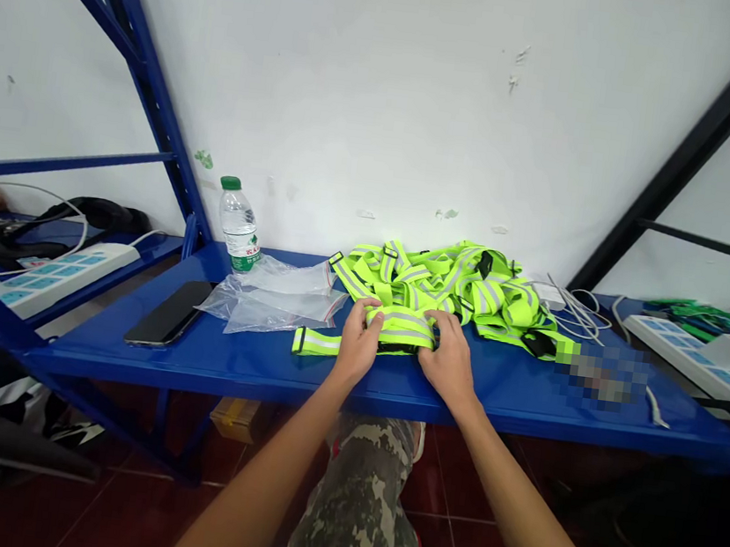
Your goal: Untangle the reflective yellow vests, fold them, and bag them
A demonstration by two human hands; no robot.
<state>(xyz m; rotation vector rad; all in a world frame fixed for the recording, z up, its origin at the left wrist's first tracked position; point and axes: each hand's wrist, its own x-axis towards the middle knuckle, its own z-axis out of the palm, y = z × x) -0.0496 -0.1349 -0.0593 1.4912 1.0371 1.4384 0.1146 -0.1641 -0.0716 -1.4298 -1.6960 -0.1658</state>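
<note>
A folded bundle of neon yellow-green strap (402, 326) with silver reflective stripes lies near the front edge of the blue table (246, 374). My left hand (358, 342) grips its left end, thumb on top. At the right end, my right hand (450, 357) holds the bundle between thumb and fingers. A loose strap end (317, 342) with a black buckle sticks out to the left of my left hand. Right behind the bundle is a tangled heap of the same straps (464, 277) with black buckles.
Clear plastic bags (282, 299) lie left of the straps, with a green-capped water bottle (239, 227) behind and a black phone (168, 313) further left. White cables (579, 316) lie at the right. Power strips (62, 276) and blue frame posts flank the table.
</note>
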